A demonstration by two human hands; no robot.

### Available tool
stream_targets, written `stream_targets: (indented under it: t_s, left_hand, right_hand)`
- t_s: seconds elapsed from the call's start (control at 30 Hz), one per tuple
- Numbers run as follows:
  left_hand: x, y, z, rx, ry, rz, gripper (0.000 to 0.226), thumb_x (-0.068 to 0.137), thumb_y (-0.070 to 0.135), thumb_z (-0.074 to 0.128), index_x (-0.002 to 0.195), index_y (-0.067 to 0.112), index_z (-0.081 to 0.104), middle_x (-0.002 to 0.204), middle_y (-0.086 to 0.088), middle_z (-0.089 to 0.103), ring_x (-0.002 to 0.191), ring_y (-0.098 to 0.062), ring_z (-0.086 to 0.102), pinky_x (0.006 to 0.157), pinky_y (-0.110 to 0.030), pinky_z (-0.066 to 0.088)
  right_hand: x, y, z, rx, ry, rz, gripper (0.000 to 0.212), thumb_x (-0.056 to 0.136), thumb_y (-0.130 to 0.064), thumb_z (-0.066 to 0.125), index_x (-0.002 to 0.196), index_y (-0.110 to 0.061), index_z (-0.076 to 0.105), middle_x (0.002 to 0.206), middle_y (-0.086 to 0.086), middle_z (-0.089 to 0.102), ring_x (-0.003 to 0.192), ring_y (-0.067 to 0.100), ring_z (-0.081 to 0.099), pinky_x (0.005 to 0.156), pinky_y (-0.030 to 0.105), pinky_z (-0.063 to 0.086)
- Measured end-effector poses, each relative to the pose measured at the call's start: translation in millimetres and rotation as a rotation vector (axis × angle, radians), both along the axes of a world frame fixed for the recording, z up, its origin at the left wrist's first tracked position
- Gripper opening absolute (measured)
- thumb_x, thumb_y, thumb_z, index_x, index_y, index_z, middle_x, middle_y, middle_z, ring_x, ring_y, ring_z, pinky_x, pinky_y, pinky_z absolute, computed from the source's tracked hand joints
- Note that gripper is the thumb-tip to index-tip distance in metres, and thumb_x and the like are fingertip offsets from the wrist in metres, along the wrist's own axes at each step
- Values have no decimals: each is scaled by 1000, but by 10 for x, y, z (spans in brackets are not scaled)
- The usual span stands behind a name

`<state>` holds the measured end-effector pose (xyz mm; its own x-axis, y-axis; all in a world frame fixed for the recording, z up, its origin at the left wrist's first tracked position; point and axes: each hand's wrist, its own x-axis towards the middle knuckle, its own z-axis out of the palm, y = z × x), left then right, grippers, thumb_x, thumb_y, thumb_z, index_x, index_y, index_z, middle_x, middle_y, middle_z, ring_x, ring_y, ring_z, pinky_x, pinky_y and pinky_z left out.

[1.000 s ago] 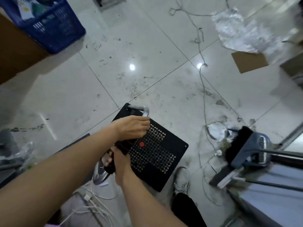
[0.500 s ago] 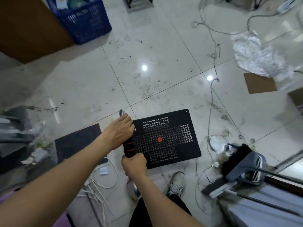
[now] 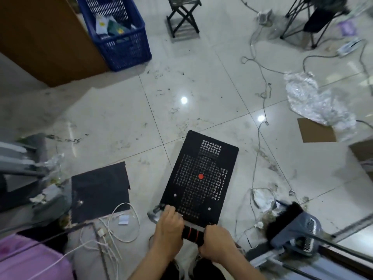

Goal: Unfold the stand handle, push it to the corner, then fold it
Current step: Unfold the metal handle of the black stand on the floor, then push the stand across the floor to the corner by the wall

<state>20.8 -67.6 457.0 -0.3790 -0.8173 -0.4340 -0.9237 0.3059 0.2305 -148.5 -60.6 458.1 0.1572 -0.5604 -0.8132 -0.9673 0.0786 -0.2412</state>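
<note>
The stand point(image 3: 199, 172) is a black perforated metal platform with a red dot in its middle, lying flat on the tiled floor straight in front of me. Its handle point(image 3: 192, 233), a silver tube with a black and red foam grip, runs along the near edge. My left hand point(image 3: 169, 226) is wrapped around the left part of the handle. My right hand point(image 3: 217, 242) grips the right end of the foam. A silver bend of the tube shows left of my left hand.
A blue plastic crate point(image 3: 119, 33) stands far left beside a brown cabinet. A black folding stool point(image 3: 182, 14) is at the back. Loose cables point(image 3: 260, 110) cross the floor on the right, near crumpled foil point(image 3: 314, 104) and cardboard point(image 3: 314, 131). A dustpan and brush point(image 3: 290, 227) sit right; a black sheet point(image 3: 101, 190) left.
The platform has swung from slanted sideways to pointing straight away from me, flat on the floor. Both hands have shifted onto the handle at its near edge. My view has tilted up.
</note>
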Motion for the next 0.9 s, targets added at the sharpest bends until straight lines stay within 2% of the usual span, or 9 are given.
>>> stream_targets:
  t_s: [0.07,0.13,0.2,0.33,0.4,0.5,0.6,0.73,0.9]
  left_hand:
    - [-269,-47,-30,154,-15,-23,15,48,12,61,58,21,56,63,-1,59,70,-23,54,69,-33,49]
    - [-500,-125,-58,281,-36,38,8,61,24,57,69,23,57,75,-1,64,71,-22,59,61,-32,46]
    - [-724,-198,-58,295,-37,52,14,66,31,56,77,23,58,80,-1,66,73,-23,62,58,-32,44]
    - [-956,-333,-42,253,-57,72,13,71,28,57,80,21,60,83,-3,66,76,-24,64,63,-33,49]
    - [-979,-354,-43,219,-101,62,6,65,26,60,68,24,56,73,1,66,66,-19,64,57,-30,50]
    - [-947,-390,-92,173,-43,19,42,36,23,74,46,27,33,41,9,52,35,-9,50,37,-18,34]
    - [-932,-685,-68,53,-32,-4,39,23,23,74,36,25,37,34,11,48,29,-7,47,33,-14,31]
    - [-899,-1248,-166,39,-90,-39,25,29,24,73,37,22,49,35,7,51,29,-12,50,32,-17,38]
    - [-875,-2168,-255,-4,-94,-93,21,37,25,71,39,23,50,37,7,52,30,-13,50,33,-21,40]
  right_hand:
    - [-285,-76,13,-29,21,106,14,72,-33,53,79,-21,51,76,2,60,82,27,67,63,34,48]
    - [-510,-178,14,-97,62,172,12,70,-32,52,77,-22,50,80,3,65,80,26,67,62,32,46]
    - [-687,-258,9,-145,89,181,12,69,-32,54,76,-23,49,86,3,70,78,24,67,62,31,47]
    - [-880,-406,-8,-183,83,211,13,70,-31,58,80,-22,56,84,3,69,75,23,67,62,31,47]
    - [-924,-425,-2,-190,90,223,9,71,-29,58,77,-22,56,82,3,70,73,23,66,61,31,47]
    - [-889,-425,-38,-191,68,207,6,72,-25,57,72,-22,52,79,4,70,70,25,65,64,33,47]
    - [-863,-679,-40,-214,50,198,5,74,-24,57,73,-21,53,79,5,68,67,25,61,65,35,47]
    - [-872,-1264,-16,-251,57,179,7,76,-25,56,80,-19,58,84,6,70,74,25,67,60,33,46]
    - [-864,-2133,-59,-265,87,143,10,75,-25,57,76,-20,48,84,6,70,74,25,67,59,32,43]
